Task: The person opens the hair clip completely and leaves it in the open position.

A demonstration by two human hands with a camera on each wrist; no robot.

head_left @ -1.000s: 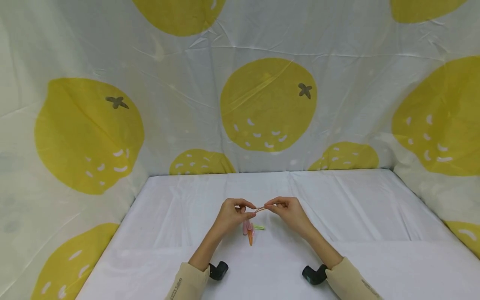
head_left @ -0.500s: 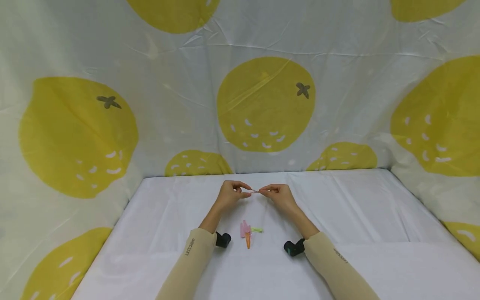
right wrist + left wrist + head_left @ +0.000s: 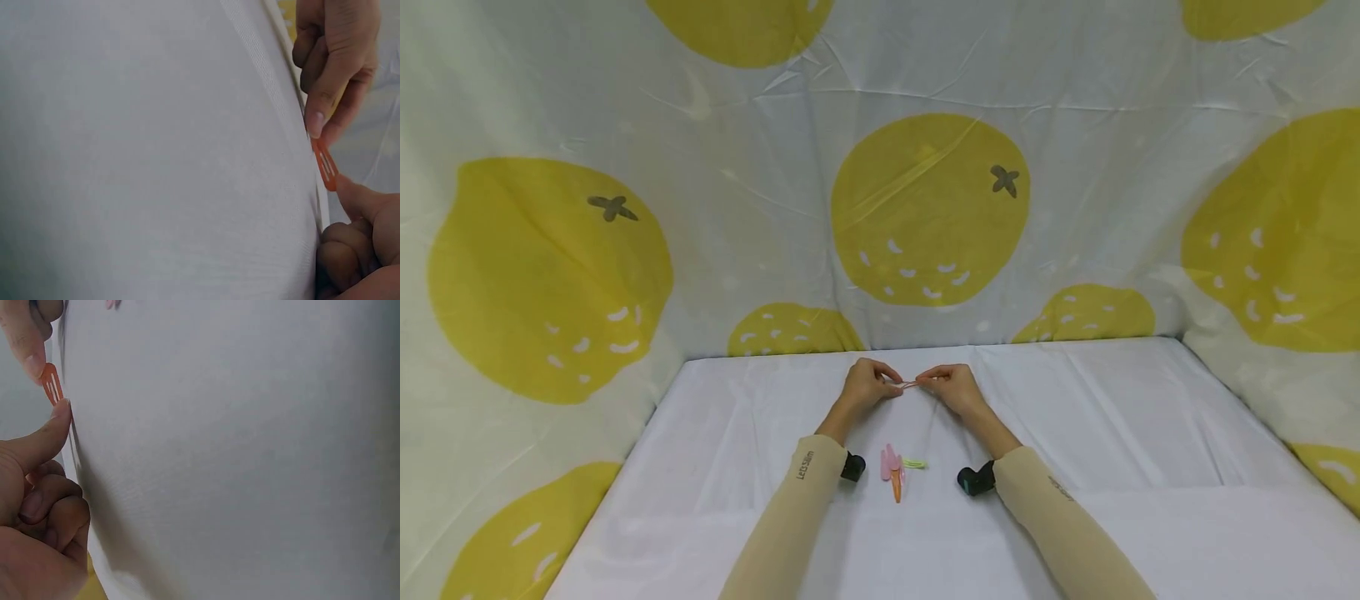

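the left hand (image 3: 868, 387) and right hand (image 3: 956, 390) pinched opposite ends of a slim, slotted orange hair clip (image 3: 325, 165) between them; short of both hands, slender pink, orange and green clips (image 3: 892, 460) lay on the white cloth-covered tabletop (image 3: 1120, 433).
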